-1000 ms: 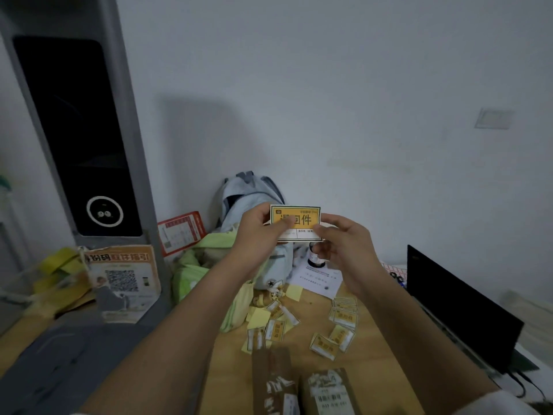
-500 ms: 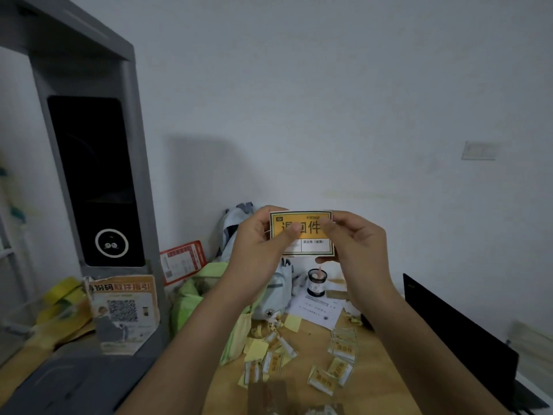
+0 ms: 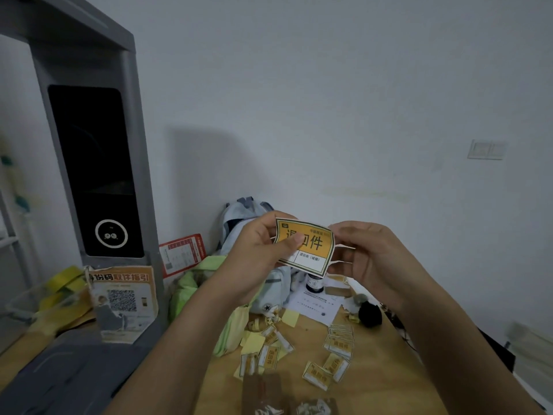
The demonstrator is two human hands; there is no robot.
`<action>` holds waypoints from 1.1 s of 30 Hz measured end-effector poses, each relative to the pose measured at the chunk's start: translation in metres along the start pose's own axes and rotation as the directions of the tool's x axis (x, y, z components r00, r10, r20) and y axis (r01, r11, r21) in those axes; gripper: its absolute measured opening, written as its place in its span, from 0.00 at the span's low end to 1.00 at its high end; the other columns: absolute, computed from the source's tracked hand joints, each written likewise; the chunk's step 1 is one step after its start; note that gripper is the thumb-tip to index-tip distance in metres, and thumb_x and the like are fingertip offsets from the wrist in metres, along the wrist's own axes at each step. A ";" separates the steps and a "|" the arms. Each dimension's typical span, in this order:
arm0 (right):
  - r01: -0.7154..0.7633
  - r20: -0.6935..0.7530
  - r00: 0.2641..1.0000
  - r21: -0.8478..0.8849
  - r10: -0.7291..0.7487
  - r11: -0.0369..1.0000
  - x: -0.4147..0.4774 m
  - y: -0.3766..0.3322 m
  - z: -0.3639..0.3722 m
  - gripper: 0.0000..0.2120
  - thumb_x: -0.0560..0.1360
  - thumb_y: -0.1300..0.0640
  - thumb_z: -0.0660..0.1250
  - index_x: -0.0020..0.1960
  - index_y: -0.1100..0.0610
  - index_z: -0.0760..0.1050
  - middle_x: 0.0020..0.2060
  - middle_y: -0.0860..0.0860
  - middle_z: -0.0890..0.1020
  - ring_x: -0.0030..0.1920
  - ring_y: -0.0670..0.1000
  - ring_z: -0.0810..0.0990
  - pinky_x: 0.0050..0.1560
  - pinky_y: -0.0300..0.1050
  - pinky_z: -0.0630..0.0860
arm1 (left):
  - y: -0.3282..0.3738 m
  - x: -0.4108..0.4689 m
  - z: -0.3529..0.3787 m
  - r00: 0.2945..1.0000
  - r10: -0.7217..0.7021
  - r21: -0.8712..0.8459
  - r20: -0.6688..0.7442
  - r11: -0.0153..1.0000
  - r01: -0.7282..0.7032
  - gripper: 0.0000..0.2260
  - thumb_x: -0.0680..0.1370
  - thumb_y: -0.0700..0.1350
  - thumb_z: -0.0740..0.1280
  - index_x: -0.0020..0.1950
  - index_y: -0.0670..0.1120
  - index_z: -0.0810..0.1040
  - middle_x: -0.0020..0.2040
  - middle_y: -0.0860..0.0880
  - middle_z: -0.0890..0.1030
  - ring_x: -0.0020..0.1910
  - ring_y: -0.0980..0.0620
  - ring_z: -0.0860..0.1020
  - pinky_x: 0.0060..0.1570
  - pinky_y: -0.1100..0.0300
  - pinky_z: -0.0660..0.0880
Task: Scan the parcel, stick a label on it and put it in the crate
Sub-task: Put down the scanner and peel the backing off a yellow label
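I hold a yellow label (image 3: 311, 247) with a green border and black characters up in front of me, over the wooden table (image 3: 374, 366). My left hand (image 3: 257, 253) pinches its left edge with the thumb on the face. My right hand (image 3: 368, 259) grips the right side, where a white backing strip (image 3: 344, 254) curls away from the label. Brown taped parcels (image 3: 263, 393) lie at the table's near edge, partly cut off. The grey scanner stand (image 3: 98, 175) with a dark screen rises at the left.
Several loose yellow labels (image 3: 338, 345) and backing scraps litter the table. A pale backpack (image 3: 248, 217), a green bag (image 3: 194, 283), a small dark bottle (image 3: 314, 283), a white paper sheet (image 3: 317, 304) and a black object (image 3: 369, 314) sit behind. A QR poster (image 3: 122, 298) leans on the stand.
The label now tilts and bends, and its right side separates from the white backing under my right hand. The view has tipped upward, so the parcels sit lower in the frame.
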State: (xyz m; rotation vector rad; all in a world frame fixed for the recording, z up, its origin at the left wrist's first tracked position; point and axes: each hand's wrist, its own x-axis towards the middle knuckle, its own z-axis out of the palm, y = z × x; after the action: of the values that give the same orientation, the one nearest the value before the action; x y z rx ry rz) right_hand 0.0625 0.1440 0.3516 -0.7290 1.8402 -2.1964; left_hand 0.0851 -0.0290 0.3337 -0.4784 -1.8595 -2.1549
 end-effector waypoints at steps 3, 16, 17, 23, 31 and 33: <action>0.019 0.011 1.000 0.001 -0.019 1.000 -0.001 0.000 -0.004 0.07 0.64 0.57 0.68 0.33 0.59 0.83 0.33 0.57 0.84 0.31 0.52 0.80 0.31 0.43 0.78 | 0.001 -0.002 -0.001 1.000 -0.002 0.006 0.002 1.000 0.002 0.06 0.75 0.33 0.65 0.47 0.42 0.76 0.37 0.50 0.84 0.36 0.53 0.83 0.35 0.63 0.80; 0.033 -0.041 0.999 0.047 -0.031 0.998 -0.004 0.009 -0.005 0.09 0.75 0.62 0.63 0.38 0.61 0.79 0.34 0.55 0.83 0.32 0.48 0.80 0.32 0.38 0.78 | -0.003 -0.013 0.021 0.953 0.221 0.604 -0.208 0.795 -0.053 0.27 0.75 0.46 0.68 0.71 0.51 0.62 0.61 0.59 0.72 0.62 0.60 0.70 0.59 0.61 0.68; 0.046 -0.065 0.997 0.056 -0.042 0.997 -0.004 0.010 -0.004 0.09 0.75 0.62 0.63 0.38 0.61 0.79 0.33 0.55 0.83 0.32 0.49 0.80 0.33 0.39 0.78 | -0.002 -0.015 0.026 0.925 0.313 0.633 -0.214 0.766 -0.113 0.21 0.75 0.46 0.68 0.66 0.52 0.68 0.59 0.60 0.73 0.61 0.60 0.70 0.58 0.62 0.68; 0.108 -0.123 0.988 0.100 -0.095 0.989 -0.006 0.012 0.001 0.06 0.71 0.60 0.66 0.37 0.59 0.80 0.33 0.54 0.83 0.34 0.50 0.81 0.35 0.42 0.79 | -0.005 -0.015 0.036 0.905 0.347 0.634 -0.248 0.764 -0.119 0.04 0.74 0.48 0.68 0.47 0.51 0.80 0.64 0.58 0.73 0.60 0.69 0.70 0.53 0.79 0.63; 0.257 -0.118 0.957 -0.078 -0.265 0.963 -0.009 0.018 0.009 0.06 0.74 0.61 0.67 0.40 0.59 0.81 0.36 0.60 0.82 0.41 0.56 0.80 0.46 0.52 0.78 | 0.003 -0.025 0.049 0.913 0.276 0.308 -0.300 0.934 -0.181 0.04 0.74 0.42 0.69 0.43 0.48 0.84 0.40 0.51 0.86 0.39 0.59 0.83 0.41 0.67 0.78; 0.292 -0.122 0.944 -0.120 -0.306 0.949 -0.009 0.016 0.010 0.08 0.75 0.64 0.64 0.40 0.60 0.80 0.33 0.52 0.82 0.37 0.48 0.79 0.41 0.41 0.78 | 0.005 -0.024 0.048 0.921 0.251 0.245 -0.296 0.953 -0.181 0.03 0.72 0.41 0.71 0.41 0.47 0.84 0.38 0.51 0.86 0.37 0.58 0.83 0.39 0.67 0.78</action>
State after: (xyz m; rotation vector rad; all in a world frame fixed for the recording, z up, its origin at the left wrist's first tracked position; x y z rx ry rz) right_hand 0.0721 0.1362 0.3351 -0.9556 2.0375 -2.4077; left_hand 0.1133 0.0175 0.3346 -0.2511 -1.7340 -1.7434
